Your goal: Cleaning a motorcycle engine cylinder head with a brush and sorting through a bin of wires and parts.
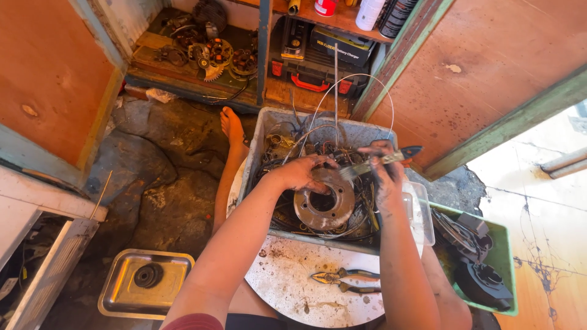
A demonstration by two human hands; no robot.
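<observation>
Head view, one moment. Item: round metal disc (324, 200) with a centre hole, resting on a tangle of wires (287, 150) inside a grey plastic bin (257, 146). Left hand (299, 173) lies over the disc's upper rim, fingers curled down on it. Right hand (385, 171) is closed around a brush (373, 165), bristles at the disc's edge. Nearby: pliers (343, 281) on a round white board (287, 287); a green tray (504, 263) of dark parts to the right; a steel tray (125, 293) on the floor. Risks, as judged: the disc sits on loose wire and may tilt or slide under brushing; stiff wire ends may scratch either hand; greasy fingers may lose their grip.
</observation>
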